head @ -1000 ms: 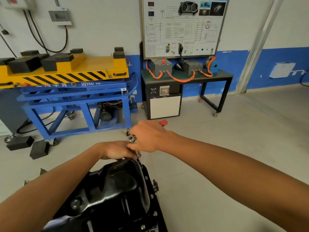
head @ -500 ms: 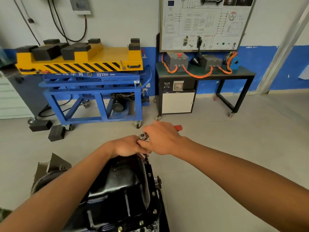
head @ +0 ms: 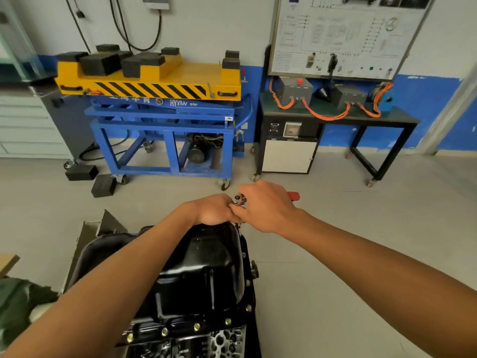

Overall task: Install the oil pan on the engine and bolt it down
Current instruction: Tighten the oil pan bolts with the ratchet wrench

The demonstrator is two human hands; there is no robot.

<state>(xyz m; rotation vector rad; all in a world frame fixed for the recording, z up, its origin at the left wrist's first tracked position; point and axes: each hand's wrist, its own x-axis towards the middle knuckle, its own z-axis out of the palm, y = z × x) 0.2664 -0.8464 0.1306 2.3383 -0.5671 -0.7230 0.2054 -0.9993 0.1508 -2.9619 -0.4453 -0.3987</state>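
A glossy black oil pan point(head: 206, 270) sits on the engine point(head: 206, 342) at the bottom centre, with several gold bolts point(head: 196, 326) along its near flange. A ratchet wrench point(head: 240, 198) with a red handle tip point(head: 293, 195) stands over the pan's far right corner. My right hand point(head: 268, 205) grips its handle. My left hand point(head: 215, 209) curls around the ratchet's head and shaft at the pan's far edge. The socket and the bolt under it are hidden by my fingers.
A blue lift cart with a yellow top point(head: 154, 81) stands against the wall ahead. A black bench with orange cables point(head: 335, 112) stands to its right. Black blocks point(head: 103, 186) lie on the floor at left. Grey floor lies to the right of the engine.
The view has tilted down and left, so more of the pan and its near bolts show. Both hands stay on the ratchet at the far corner; the right hand has swung slightly.
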